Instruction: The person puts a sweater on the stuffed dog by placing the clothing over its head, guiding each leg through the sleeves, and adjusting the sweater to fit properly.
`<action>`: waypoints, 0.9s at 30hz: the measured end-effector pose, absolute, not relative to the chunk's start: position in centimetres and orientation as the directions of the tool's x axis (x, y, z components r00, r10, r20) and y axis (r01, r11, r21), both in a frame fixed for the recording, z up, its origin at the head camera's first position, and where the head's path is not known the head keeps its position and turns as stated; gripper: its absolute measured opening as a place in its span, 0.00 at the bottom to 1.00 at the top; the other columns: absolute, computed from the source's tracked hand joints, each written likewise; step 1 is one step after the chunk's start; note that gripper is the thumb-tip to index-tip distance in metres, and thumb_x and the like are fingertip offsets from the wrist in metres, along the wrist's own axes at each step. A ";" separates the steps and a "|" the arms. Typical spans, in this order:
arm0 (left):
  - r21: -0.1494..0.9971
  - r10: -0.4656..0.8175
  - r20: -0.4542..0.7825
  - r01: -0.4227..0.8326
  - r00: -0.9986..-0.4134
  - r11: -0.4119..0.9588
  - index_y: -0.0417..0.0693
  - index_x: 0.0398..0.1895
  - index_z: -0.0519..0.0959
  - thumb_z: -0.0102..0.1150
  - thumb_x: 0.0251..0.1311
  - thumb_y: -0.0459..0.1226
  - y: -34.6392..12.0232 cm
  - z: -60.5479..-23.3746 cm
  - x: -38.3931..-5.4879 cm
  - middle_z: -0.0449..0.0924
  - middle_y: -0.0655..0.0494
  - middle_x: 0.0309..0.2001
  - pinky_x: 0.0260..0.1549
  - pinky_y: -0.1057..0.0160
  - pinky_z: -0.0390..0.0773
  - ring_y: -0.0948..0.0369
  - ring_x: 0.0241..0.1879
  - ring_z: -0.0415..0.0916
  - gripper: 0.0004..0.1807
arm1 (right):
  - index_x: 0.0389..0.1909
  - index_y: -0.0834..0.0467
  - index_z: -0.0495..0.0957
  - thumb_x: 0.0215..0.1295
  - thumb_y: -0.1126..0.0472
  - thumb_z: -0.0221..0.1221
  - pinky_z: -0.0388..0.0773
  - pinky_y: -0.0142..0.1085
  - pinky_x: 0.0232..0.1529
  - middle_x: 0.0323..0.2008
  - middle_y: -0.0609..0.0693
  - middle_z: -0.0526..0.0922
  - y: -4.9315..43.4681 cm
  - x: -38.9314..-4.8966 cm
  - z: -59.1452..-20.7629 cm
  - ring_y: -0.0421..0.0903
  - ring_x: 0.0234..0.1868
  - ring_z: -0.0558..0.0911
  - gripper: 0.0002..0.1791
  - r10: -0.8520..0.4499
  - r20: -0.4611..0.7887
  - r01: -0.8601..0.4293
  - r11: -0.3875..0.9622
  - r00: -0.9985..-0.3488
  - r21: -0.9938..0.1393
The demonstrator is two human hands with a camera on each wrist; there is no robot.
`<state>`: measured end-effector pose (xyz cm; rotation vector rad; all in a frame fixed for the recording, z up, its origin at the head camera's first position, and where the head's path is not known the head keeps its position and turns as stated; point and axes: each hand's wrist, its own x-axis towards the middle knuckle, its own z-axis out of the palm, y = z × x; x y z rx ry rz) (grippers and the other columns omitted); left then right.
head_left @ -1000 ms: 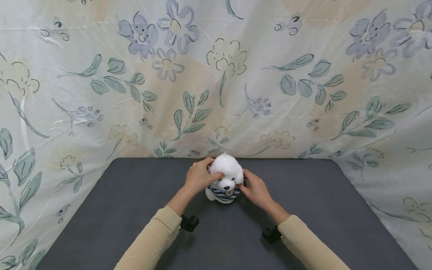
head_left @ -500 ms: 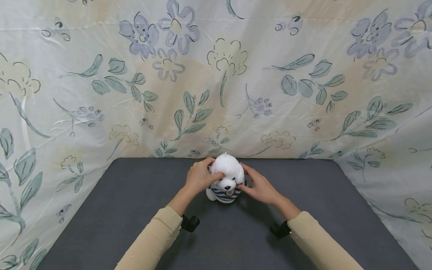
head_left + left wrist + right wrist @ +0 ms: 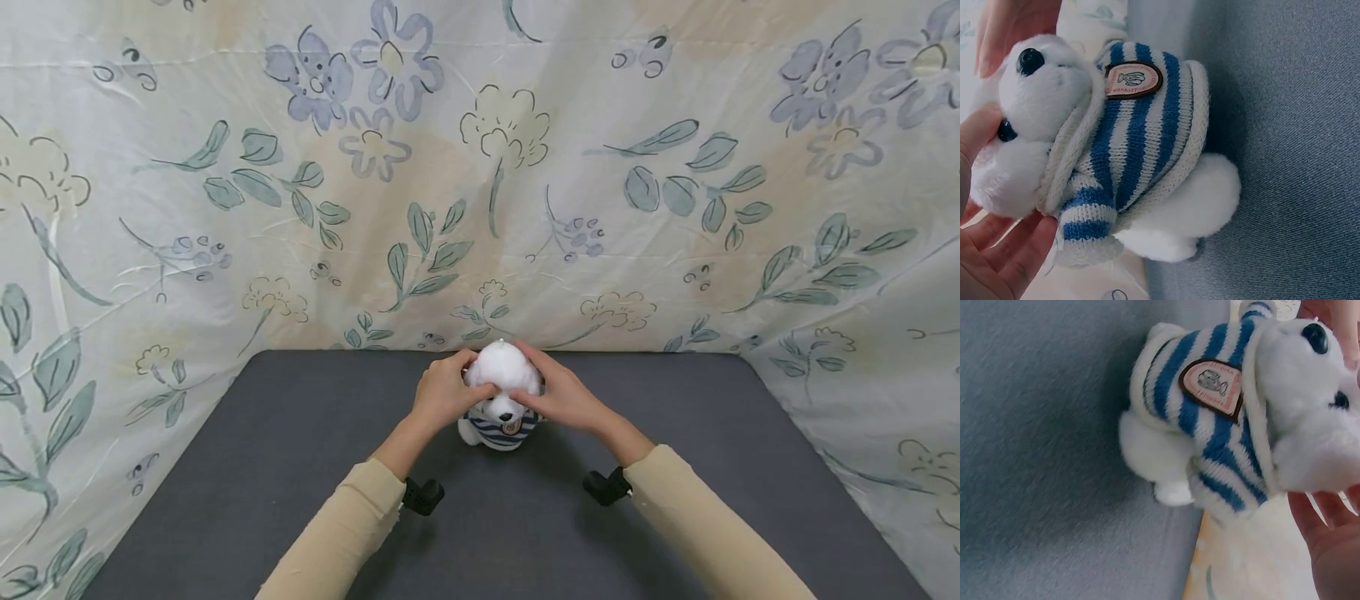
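A white plush dog [image 3: 502,367] sits upright on the dark grey table, facing me. It wears a blue-and-white striped knit sweater [image 3: 1141,125] with a pink badge [image 3: 1211,386] on the chest. My left hand [image 3: 442,387] grips one side of its head, thumb in front beside an eye and fingers behind. On the opposite side my right hand [image 3: 566,396] holds the head likewise, its thumb across the brow and its fingers reaching round the back. The black nose [image 3: 1030,61] shows between the hands. The dog's back is hidden.
The table [image 3: 300,467] ends at the back against a floral cloth [image 3: 480,183], which also hangs at both sides. Black wrist mounts [image 3: 422,497] sit at both cuffs, low over the table.
My right hand has let the dog's ear go and shifted up to the side of its head, thumb now on the brow. The left hand and the dog stay put.
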<state>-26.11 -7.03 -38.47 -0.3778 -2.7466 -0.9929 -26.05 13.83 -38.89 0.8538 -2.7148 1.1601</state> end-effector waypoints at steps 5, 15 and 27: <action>0.614 0.172 0.252 0.295 -0.952 0.732 0.51 0.47 0.78 0.68 0.45 0.50 -7.1 -38.4 -26.0 0.82 0.54 0.36 0.26 0.62 0.76 0.60 0.31 0.77 0.24 | 0.69 0.58 0.54 0.58 0.55 0.62 0.75 0.49 0.46 0.63 0.58 0.65 13.0 -26.3 -38.7 0.55 0.56 0.72 0.40 -0.451 0.303 -0.532 0.571 -0.840 -0.625; 0.618 0.218 0.295 0.360 -0.930 0.699 0.52 0.58 0.73 0.66 0.48 0.51 -7.6 -39.0 -25.5 0.80 0.53 0.47 0.33 0.61 0.77 0.59 0.39 0.79 0.32 | 0.64 0.58 0.62 0.57 0.59 0.63 0.74 0.48 0.48 0.59 0.57 0.70 12.9 -26.6 -38.8 0.54 0.55 0.73 0.35 -0.416 0.315 -0.515 0.574 -0.853 -0.637; 0.606 0.168 0.454 0.441 -0.875 0.662 0.49 0.52 0.77 0.68 0.47 0.47 -9.0 -42.1 -24.6 0.79 0.54 0.45 0.38 0.60 0.77 0.58 0.44 0.78 0.27 | 0.65 0.56 0.60 0.57 0.58 0.63 0.75 0.48 0.46 0.60 0.57 0.69 13.1 -26.6 -39.1 0.54 0.55 0.74 0.35 -0.409 0.303 -0.500 0.566 -0.861 -0.656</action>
